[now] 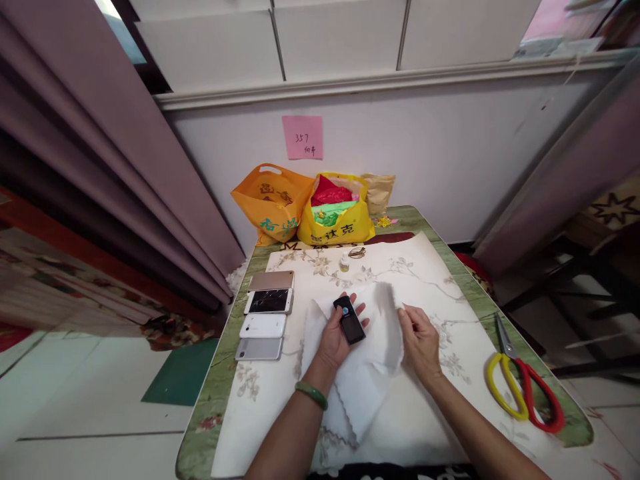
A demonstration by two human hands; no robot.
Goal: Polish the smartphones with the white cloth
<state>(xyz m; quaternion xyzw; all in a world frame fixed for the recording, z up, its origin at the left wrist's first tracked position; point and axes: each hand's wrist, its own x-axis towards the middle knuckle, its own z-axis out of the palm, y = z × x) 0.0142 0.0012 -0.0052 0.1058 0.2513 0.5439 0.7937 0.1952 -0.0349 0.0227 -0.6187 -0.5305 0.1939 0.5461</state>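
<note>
My left hand (336,333), with a green bangle (311,395) at its wrist, holds a small black mobile phone (350,321) with a round blue-lit button and a dark screen. The thumb lies on the phone, and fingertips show past its far side. My right hand (420,339) pinches the right edge of a white cloth (367,387), lifting that edge. The rest of the cloth spreads under and around my left hand on the floral sheet (265,427).
Several phones (260,326) lie in a column at the left. Red-and-yellow scissors (520,380) rest at the right edge. A small bottle (345,263) and glasses (357,253) sit farther back. Behind them stand an orange bag (273,200), a filled yellow bag (345,227) and a brown pouch (379,192).
</note>
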